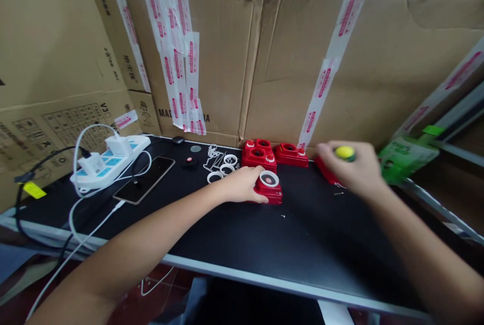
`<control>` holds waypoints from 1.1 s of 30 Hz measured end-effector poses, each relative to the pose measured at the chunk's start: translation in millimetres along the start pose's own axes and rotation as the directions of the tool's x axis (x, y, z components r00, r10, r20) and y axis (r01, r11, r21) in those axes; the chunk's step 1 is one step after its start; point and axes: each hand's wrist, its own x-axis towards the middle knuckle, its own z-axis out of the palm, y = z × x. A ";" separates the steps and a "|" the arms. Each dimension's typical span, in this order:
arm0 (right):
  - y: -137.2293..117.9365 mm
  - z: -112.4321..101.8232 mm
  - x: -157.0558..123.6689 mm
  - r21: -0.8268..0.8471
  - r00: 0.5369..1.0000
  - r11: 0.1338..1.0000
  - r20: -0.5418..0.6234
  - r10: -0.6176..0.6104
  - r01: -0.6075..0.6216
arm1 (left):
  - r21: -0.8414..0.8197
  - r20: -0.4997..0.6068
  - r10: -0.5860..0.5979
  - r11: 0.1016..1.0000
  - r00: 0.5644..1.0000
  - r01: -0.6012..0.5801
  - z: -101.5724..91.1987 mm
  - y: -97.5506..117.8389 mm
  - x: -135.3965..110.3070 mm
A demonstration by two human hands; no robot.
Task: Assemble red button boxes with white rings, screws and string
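My left hand [247,183] is closed around the left side of a red camera-shaped case [273,196] resting on the black table. A white ring [269,178] sits around the dark round centre on its top. My right hand [357,163], slightly blurred, is raised on the right and wrapped round a screwdriver [345,153]; only its yellow and dark green handle end shows, and the shaft is hidden. Behind that hand lies another red case [328,171], partly covered. A small screw [283,216] lies in front of the held case, and a thin metal piece [339,193] lies farther right.
More red cases [291,156] stand by the cardboard wall [212,62]. Several loose white rings [227,169] lie left of my hand. A phone [145,181], a power strip [109,161] with cables and a green bottle [408,156] are at the sides.
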 end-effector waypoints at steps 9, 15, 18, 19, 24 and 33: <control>58.0 61.3 -25.1 -0.528 0.903 0.847 0.334 0.271 -0.059 | 0.006 -0.297 -0.081 0.996 0.952 0.087 -37.1 -40.0 10.4; 68.3 65.7 -26.9 -0.550 0.836 0.834 0.441 0.326 -0.035 | 0.174 -0.431 -0.214 0.933 0.877 0.314 -80.0 -100.7 5.6; 70.8 66.3 -27.4 -0.539 0.845 0.842 0.455 0.281 0.010 | 0.233 -0.393 -0.269 0.896 0.879 0.378 -85.8 -119.6 -0.8; 71.6 66.1 -27.4 -0.545 0.848 0.839 0.453 0.276 0.018 | 0.247 -0.375 -0.288 0.885 0.881 0.394 -86.1 -123.6 -2.3; 73.9 65.3 -27.8 -0.570 0.849 0.820 0.454 0.269 0.045 | 0.282 -0.274 -0.361 0.856 0.891 0.433 -86.4 -130.3 -6.4; 75.6 65.9 -27.8 -0.567 0.848 0.821 0.466 0.253 0.067 | 0.326 -0.163 -0.409 0.836 0.898 0.440 -89.1 -125.8 -7.8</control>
